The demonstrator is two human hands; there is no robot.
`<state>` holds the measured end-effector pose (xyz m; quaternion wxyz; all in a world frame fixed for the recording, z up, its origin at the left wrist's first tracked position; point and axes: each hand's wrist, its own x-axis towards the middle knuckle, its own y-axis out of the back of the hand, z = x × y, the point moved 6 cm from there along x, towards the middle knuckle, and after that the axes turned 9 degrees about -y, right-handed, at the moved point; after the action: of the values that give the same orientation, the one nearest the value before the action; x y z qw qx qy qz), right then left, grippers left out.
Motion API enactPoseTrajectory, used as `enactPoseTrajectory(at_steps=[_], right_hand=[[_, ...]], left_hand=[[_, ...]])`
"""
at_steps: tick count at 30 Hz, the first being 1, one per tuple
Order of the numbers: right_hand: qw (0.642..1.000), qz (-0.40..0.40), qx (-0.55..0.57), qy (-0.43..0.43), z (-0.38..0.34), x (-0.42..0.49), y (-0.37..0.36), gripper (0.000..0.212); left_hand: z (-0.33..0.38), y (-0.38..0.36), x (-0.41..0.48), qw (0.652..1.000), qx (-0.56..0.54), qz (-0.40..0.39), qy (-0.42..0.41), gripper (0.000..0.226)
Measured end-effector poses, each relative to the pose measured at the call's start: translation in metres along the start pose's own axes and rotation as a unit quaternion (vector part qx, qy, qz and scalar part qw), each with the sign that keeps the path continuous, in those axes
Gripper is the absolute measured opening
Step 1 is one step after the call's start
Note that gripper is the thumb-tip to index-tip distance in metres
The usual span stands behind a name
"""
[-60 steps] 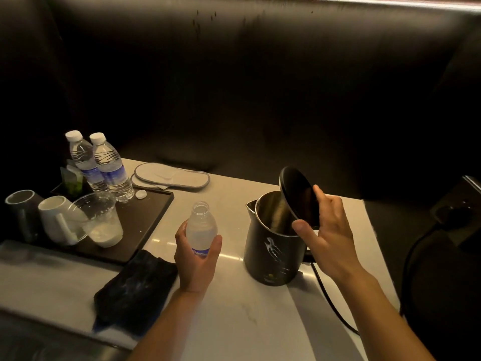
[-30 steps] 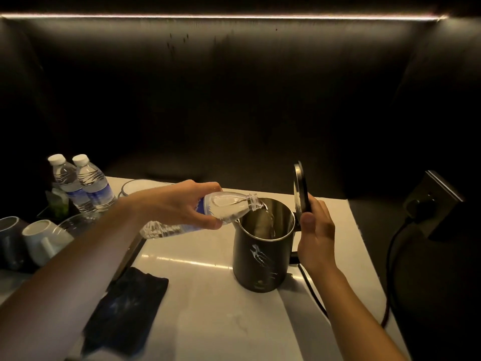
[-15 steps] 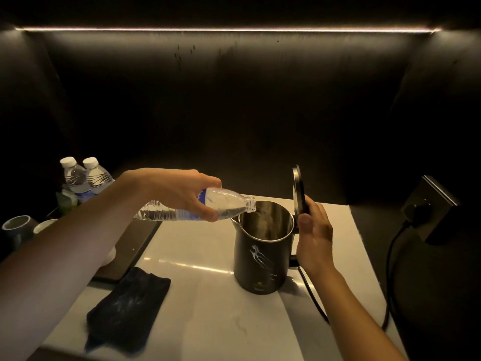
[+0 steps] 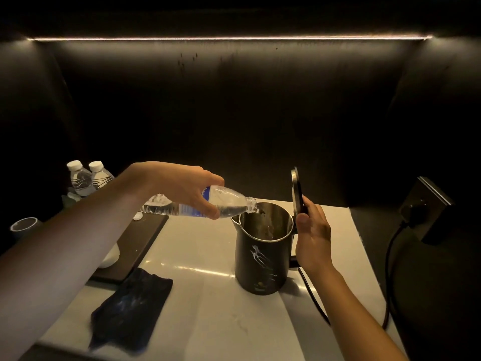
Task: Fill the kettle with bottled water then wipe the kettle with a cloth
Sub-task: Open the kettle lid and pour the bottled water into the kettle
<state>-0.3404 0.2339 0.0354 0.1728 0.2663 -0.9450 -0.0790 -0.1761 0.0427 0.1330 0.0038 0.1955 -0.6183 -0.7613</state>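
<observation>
A black kettle (image 4: 261, 259) stands on the white counter, its steel inside showing. My right hand (image 4: 312, 235) holds the kettle's lid (image 4: 297, 190) upright at the handle side. My left hand (image 4: 182, 187) grips an uncapped water bottle (image 4: 229, 203), tipped almost level with its mouth over the kettle's rim. Water runs from the bottle into the kettle. A dark cloth (image 4: 132, 308) lies crumpled on the counter to the kettle's front left.
Two capped water bottles (image 4: 88, 177) stand at the back left behind a dark tray (image 4: 140, 241). A grey cup (image 4: 24, 225) sits at the far left, and a loose bottle cap (image 4: 137, 216) rests on the tray. The kettle's cord (image 4: 390, 269) runs to a wall socket (image 4: 419, 209) on the right.
The bottle was lifted from upright on the counter and tipped over the open kettle. Since half a second ago it stays tipped, still pouring. My right hand keeps the lid raised.
</observation>
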Motion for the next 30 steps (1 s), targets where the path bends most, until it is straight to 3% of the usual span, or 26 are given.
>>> enactPoseTrajectory(at_steps=[10,30], right_hand=[[1.000,-0.002,-0.001,0.001,-0.002,-0.001,0.000,0.105],[1.000,0.005,-0.010,0.011,-0.003,0.001,-0.001,0.104]], left_hand=[[0.006,0.005,-0.002,1.000,0.000,-0.002,0.008,0.066],[0.014,0.010,0.005,0.999,0.043,0.004,-0.002,0.070]])
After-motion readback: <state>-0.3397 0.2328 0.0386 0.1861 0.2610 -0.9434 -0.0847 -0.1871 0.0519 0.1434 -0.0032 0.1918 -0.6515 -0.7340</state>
